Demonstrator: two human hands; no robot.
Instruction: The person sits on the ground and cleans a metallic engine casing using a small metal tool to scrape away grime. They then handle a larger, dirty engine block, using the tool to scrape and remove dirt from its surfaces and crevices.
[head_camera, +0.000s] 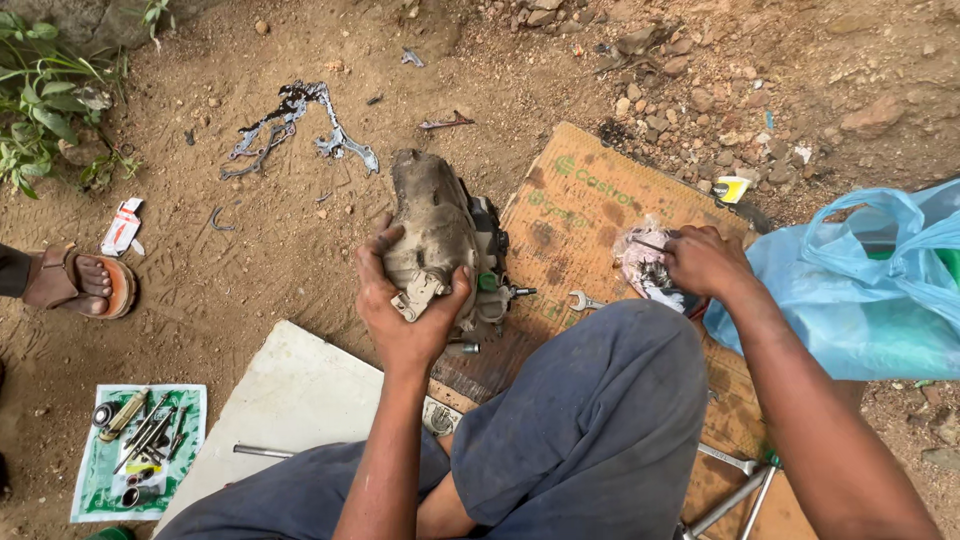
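- My left hand (405, 305) grips the muddy engine part (440, 240), fingers wrapped around its lower edge, holding it upright on the cardboard sheet's (580, 190) left edge.
- My right hand (705, 262) is closed over a crumpled rag (640, 262) on the cardboard, beside the blue plastic bag (870, 290).
- A small wrench (585, 300) lies between the two hands.
- I see loose tools on a green sheet (135, 440) at lower left, and a sandalled foot (80, 285) nearby.

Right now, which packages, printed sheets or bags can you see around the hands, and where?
Cardboard sheet: flattened brown, green print, under the right hand.
Blue plastic bag: crumpled, far right.
Small packet: white and red, on the dirt, left.
Green-and-white printed sheet: bottom left, holding tools.
Small yellow-and-white wrapper: beyond the cardboard.
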